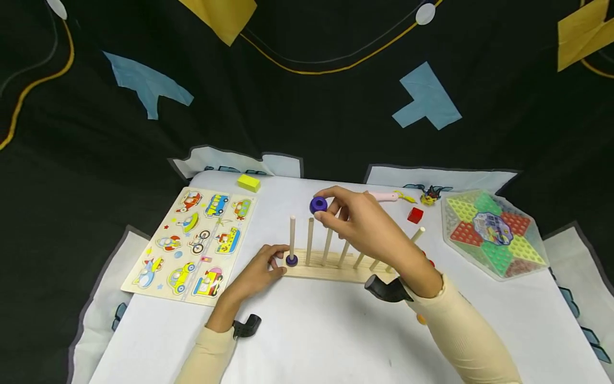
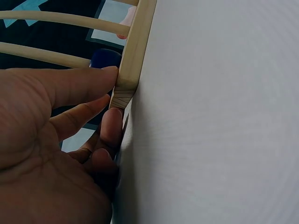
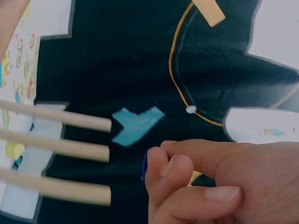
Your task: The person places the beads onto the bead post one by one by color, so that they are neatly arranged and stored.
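Note:
A wooden peg stand (image 1: 316, 272) with a row of upright pegs lies on the white table. One purple ring (image 1: 290, 262) sits at the foot of its leftmost peg. My left hand (image 1: 259, 272) grips the left end of the base, thumb and fingertips at its corner in the left wrist view (image 2: 60, 107). Above the pegs, my right hand (image 1: 360, 221) pinches another purple ring (image 1: 314, 208) between thumb and fingers, hole facing the head camera. In the right wrist view, the fingers mostly hide this ring (image 3: 144, 165), and several peg tips (image 3: 93, 151) stand beside it.
A picture puzzle board (image 1: 184, 250) lies at the left, a yellow block (image 1: 249, 183) behind it. At the right are a red cube (image 1: 415, 215), a small figure (image 1: 430, 196), a pink-handled thing (image 1: 384, 197) and a star-patterned game board (image 1: 496, 234). Red and orange pieces show by the right forearm.

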Demonstrator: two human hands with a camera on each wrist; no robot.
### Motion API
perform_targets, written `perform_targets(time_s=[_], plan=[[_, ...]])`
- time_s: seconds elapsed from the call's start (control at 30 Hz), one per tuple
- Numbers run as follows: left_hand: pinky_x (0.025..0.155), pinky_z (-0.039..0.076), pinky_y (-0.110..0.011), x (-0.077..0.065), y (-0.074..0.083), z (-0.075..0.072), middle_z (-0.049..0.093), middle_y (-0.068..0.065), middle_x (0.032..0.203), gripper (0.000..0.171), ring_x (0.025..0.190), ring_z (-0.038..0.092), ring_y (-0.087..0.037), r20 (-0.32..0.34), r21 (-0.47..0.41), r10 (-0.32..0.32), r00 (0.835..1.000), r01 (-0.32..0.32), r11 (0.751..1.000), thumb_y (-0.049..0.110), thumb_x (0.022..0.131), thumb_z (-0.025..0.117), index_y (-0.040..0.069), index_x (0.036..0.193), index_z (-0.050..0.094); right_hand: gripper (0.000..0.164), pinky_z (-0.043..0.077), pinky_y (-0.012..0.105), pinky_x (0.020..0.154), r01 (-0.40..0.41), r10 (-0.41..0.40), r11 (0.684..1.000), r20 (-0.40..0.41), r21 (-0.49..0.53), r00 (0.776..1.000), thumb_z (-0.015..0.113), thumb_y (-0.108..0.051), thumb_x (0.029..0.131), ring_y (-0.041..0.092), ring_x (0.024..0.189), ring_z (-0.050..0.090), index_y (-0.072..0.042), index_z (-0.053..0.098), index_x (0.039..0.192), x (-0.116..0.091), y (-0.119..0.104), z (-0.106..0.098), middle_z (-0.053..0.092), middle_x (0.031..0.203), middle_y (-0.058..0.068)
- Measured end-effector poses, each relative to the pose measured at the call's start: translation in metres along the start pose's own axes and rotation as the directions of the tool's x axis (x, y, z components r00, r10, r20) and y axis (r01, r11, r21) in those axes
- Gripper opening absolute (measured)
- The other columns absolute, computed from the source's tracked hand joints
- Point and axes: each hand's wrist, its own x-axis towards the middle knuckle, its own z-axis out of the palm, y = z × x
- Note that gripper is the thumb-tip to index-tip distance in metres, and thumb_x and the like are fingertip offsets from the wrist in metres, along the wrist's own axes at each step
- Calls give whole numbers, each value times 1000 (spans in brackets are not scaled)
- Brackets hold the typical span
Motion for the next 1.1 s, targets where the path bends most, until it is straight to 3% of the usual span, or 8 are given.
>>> perform_targets(time_s=[0.2, 0.4, 1.1], plan=[[74, 39, -30, 0, 2, -1, 49, -8, 106, 51, 84, 46, -18, -2, 13, 7, 1000, -7, 1000, 2, 85, 67, 8, 133, 52, 27, 43, 29, 48, 18, -17, 1000, 60, -18, 998, 65, -27, 91, 11, 54, 54, -17, 62, 116, 14, -7, 15, 65, 77, -7], [76, 40, -32, 1, 3, -1, 50, -9, 105, 50, 82, 47, -17, 0, 31, 21, 1000, -21, 999, 2, 85, 67, 8, 132, 53, 29, 48, 29, 48, -8, 6, 1000, 114, 15, 993, 64, -25, 92, 11, 50, 57, -14, 60, 119, 19, -9, 22, 65, 77, -9], [74, 39, -29, -1, 1, -1, 49, -8, 105, 50, 83, 47, -17, -1, 21, 13, 1000, -13, 1000, 2, 84, 68, 10, 132, 53, 27, 50, 26, 49, -10, 12, 1000, 172, -12, 985, 62, -24, 93, 12, 53, 61, -13, 62, 118, 25, -13, 29, 65, 75, -10]])
